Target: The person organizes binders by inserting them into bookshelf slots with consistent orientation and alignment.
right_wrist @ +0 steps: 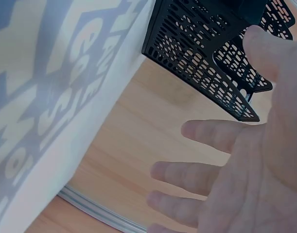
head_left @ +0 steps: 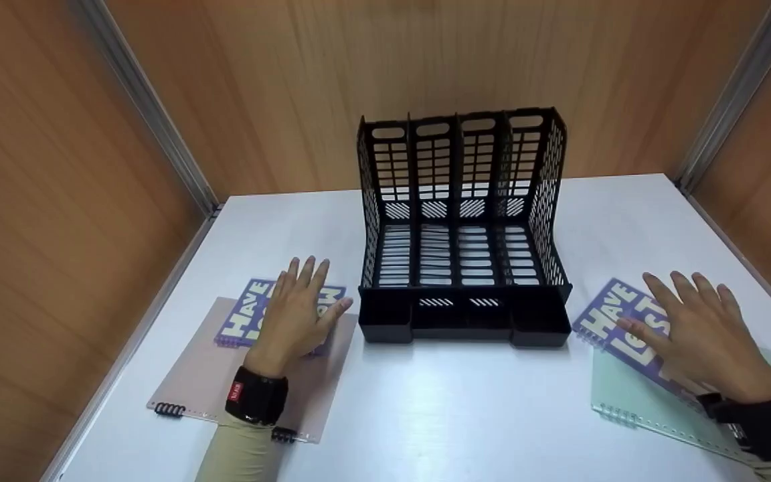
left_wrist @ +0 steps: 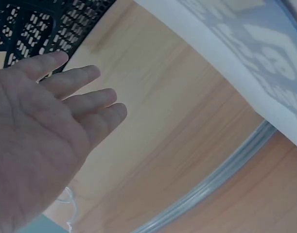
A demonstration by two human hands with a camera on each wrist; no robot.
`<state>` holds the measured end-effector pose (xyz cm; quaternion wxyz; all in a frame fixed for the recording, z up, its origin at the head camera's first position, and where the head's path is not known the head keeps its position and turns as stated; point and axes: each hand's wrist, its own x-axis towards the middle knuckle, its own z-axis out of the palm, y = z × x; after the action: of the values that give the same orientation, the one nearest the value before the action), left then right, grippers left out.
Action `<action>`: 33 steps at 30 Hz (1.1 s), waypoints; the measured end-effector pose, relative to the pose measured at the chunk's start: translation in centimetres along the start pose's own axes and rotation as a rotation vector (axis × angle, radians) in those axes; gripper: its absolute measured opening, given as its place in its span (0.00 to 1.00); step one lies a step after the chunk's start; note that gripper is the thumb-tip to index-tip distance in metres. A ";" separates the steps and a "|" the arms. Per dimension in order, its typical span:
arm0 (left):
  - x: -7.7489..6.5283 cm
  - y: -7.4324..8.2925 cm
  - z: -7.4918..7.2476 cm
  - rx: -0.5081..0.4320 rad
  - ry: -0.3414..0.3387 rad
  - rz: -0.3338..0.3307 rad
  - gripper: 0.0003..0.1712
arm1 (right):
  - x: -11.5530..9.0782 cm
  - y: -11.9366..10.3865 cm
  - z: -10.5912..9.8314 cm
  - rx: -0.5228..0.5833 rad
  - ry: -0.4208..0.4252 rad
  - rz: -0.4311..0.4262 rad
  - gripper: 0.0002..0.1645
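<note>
My left hand [head_left: 295,318], fingers straight and apart, hangs over a purple notebook [head_left: 245,313] lying on a pink notebook [head_left: 322,395], while my right hand [head_left: 710,335], fingers likewise spread, hangs over a second purple notebook [head_left: 616,314] overlapping a green notebook [head_left: 610,381]. Between the two pairs, a four-slot black file rack [head_left: 462,314] stands on the white table [head_left: 425,415].

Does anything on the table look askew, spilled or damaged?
Nothing looks spilled or damaged. Askew: the right purple notebook lies diagonally over the green notebook, and the left purple notebook pokes past the far edge of the pink notebook, so neither stack is squared up. The left hand and right hand hide parts of both purple ones.
</note>
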<state>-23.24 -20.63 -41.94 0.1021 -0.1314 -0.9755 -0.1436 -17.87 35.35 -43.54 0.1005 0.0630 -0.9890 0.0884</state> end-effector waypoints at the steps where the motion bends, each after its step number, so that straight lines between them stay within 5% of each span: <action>1: 0.0 0.4 -0.1 0.000 0.022 0.021 0.47 | 0.0 0.0 -0.1 -0.002 0.006 -0.005 0.57; 8: 0.6 4.8 -0.6 0.016 0.209 0.222 0.43 | -0.3 0.5 -0.1 -0.031 0.031 -0.012 0.56; 12: 0.9 7.8 -0.5 0.008 0.257 0.341 0.41 | -0.6 0.5 -0.1 -0.039 0.028 0.006 0.56; 23: 2.7 15.3 1.5 0.070 0.199 0.567 0.40 | -1.4 0.9 -0.2 -0.082 0.027 0.033 0.54; 33: 4.2 19.7 3.8 0.155 0.133 0.655 0.39 | -1.7 1.6 0.1 -0.079 0.097 0.017 0.52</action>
<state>-22.18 -0.26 -39.50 0.2158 -0.4198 -0.8808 -0.0366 -16.46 37.08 -44.23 0.1499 0.0463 -0.9862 0.0529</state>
